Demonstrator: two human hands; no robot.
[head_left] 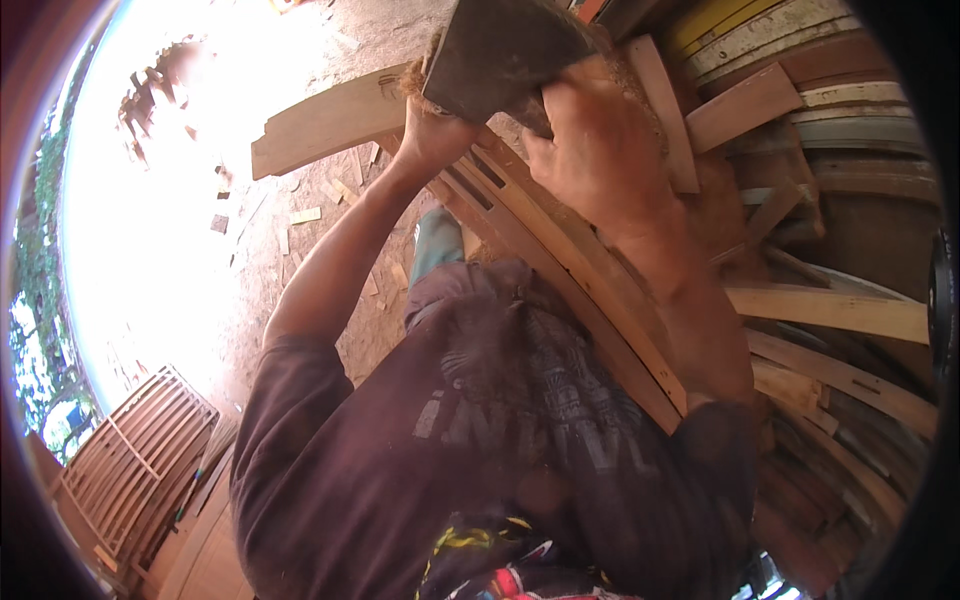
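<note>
My right hand [600, 150] is closed round the near right corner of a dark, flat-faced tool [505, 60], whose exact kind I cannot make out. Below the tool's left edge is my left hand [440, 138], beside a pale curved wooden board [325, 122]. The tool hides the left fingers, so their grip is unclear. Curly wood shavings [412, 80] cling around the tool's left edge. Long wooden beams [560, 250] with dark slots run diagonally beneath my hands, past my right forearm.
Loose boards [745, 108] and stacked timber [850, 310] crowd the right side. Wood scraps [305, 215] litter the brown ground at left. A slatted wooden frame [135, 460] leans at the lower left. Bright glare washes out the upper left.
</note>
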